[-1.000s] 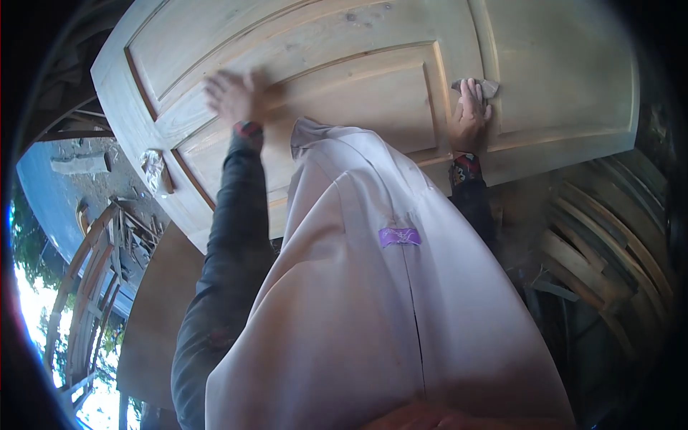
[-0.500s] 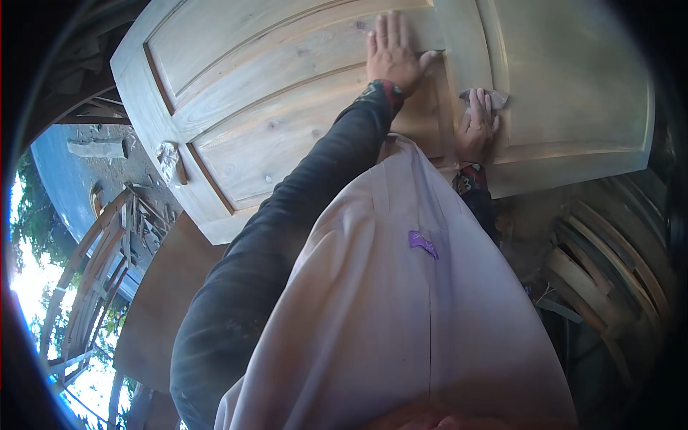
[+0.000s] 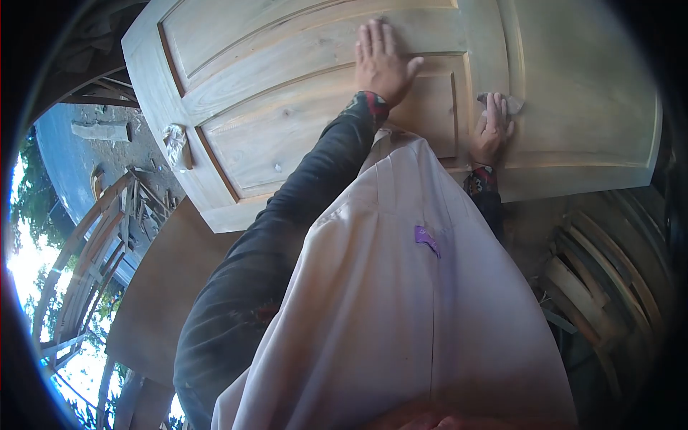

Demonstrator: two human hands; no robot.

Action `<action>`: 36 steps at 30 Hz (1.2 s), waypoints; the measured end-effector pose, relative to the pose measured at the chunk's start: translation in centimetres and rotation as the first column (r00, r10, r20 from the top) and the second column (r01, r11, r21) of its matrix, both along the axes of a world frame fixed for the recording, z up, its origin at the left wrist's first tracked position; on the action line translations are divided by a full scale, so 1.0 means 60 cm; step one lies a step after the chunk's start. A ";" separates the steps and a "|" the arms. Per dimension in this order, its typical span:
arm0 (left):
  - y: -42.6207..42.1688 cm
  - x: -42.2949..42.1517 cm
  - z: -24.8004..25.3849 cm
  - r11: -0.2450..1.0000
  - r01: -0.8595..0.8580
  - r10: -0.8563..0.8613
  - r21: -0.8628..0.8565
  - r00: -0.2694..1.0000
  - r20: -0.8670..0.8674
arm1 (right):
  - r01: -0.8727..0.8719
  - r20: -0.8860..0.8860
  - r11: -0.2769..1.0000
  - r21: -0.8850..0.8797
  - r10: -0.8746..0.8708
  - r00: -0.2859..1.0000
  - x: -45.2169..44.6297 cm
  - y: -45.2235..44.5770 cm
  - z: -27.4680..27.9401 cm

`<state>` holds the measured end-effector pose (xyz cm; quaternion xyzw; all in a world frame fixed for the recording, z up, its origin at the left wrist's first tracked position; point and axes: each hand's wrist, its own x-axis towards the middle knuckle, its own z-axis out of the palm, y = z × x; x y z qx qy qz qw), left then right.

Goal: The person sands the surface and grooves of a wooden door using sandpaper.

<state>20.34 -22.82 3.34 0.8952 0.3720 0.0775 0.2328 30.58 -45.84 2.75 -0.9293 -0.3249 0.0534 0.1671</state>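
Since a second ago, your left hand (image 3: 385, 69) has swept rightward along the pale, panelled wooden door (image 3: 436, 100) before you, spread flat and seemingly empty, perhaps feeling it. Your half-curled right hand (image 3: 491, 134) holds a flat greyish piece (image 3: 512, 104) against the door, likely to stop slipping.

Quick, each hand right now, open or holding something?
Left hand: open, fingers spread on the door.
Right hand: fingers on a greyish piece; whether its grip is closed can't be told.

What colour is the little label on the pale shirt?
The label is purple, as the head view shows.
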 end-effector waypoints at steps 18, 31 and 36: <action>0.157 -0.377 0.005 0.900 -0.408 0.435 0.153 0.860 -0.265 | 0.203 -0.117 0.910 0.361 -0.172 0.978 0.036 0.205 -0.020; 0.154 -0.384 -0.001 0.904 -0.412 0.428 0.118 0.870 -0.244 | -0.268 0.270 0.963 -0.012 0.261 0.927 -0.027 0.221 -0.008; 0.157 -0.383 -0.001 0.908 -0.399 0.419 0.126 0.874 -0.248 | -0.490 0.096 0.853 0.181 0.481 0.872 -0.264 0.370 0.008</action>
